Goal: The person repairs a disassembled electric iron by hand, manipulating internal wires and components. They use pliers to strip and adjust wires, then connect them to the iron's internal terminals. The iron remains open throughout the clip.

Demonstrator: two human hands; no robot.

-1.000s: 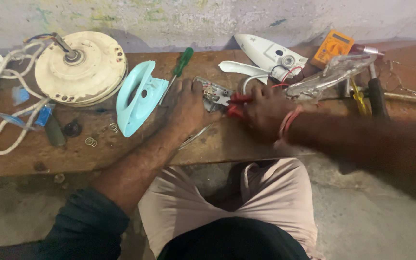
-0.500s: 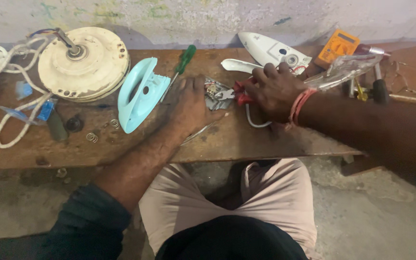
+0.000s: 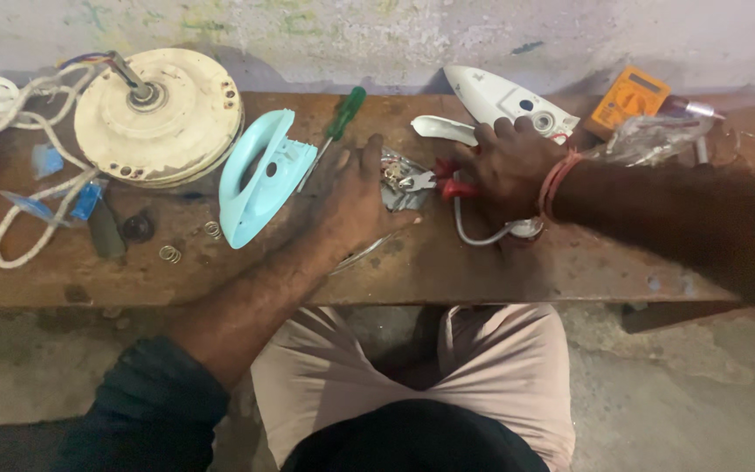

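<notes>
My left hand (image 3: 356, 197) lies palm down on the wooden bench (image 3: 500, 271), its fingers on a small metal part (image 3: 395, 179) with wires. My right hand (image 3: 509, 166), with a red thread band on the wrist, grips red-handled pliers (image 3: 447, 185) whose jaws touch that metal part. A grey cord (image 3: 482, 236) curls under the right hand. A light blue iron cover (image 3: 259, 175) lies just left of my left hand, beside a green-handled screwdriver (image 3: 338, 118).
A cream round fan motor (image 3: 163, 118) with white cords (image 3: 24, 218) sits at the far left. White iron shell pieces (image 3: 504, 100), an orange multimeter (image 3: 626, 100) and a clear plastic bag (image 3: 657, 135) lie at the back right. Small springs (image 3: 169, 253) lie on the bench.
My right hand has shifted left and back from the tools at the right, bringing the pliers to the metal part. My left hand has stayed pressed on the bench.
</notes>
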